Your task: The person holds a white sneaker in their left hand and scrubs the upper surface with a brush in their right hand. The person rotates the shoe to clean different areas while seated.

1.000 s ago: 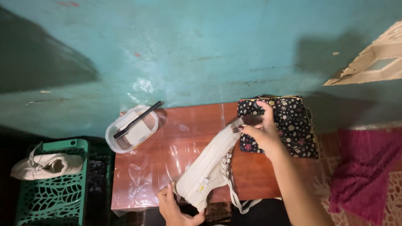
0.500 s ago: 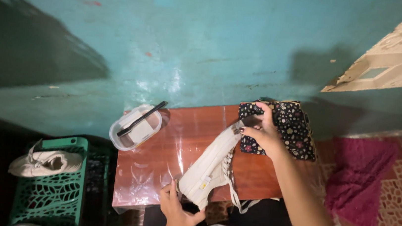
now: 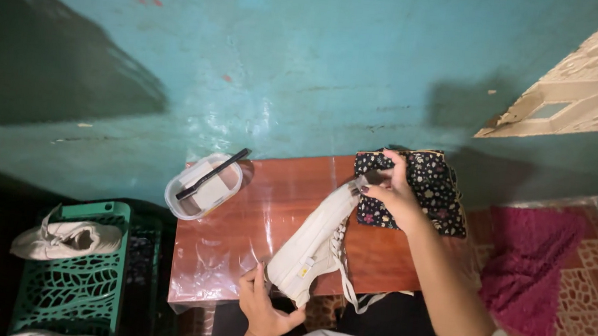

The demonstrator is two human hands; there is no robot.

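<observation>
Head view, lower centre of the frame: my left hand (image 3: 266,307) has its fingers closed on the heel end of a white sneaker (image 3: 315,244), which lies slanted across the reddish counter (image 3: 247,237). I judge the shoe light, its sole stiff but its upper soft; heel and toe are the sound places to hold it. Further up, my right hand (image 3: 389,189), arm reaching forward, pinches the toe end over a dark flowered cloth (image 3: 434,189). Upper left sits a tub (image 3: 202,187) with a black brush across it.
</observation>
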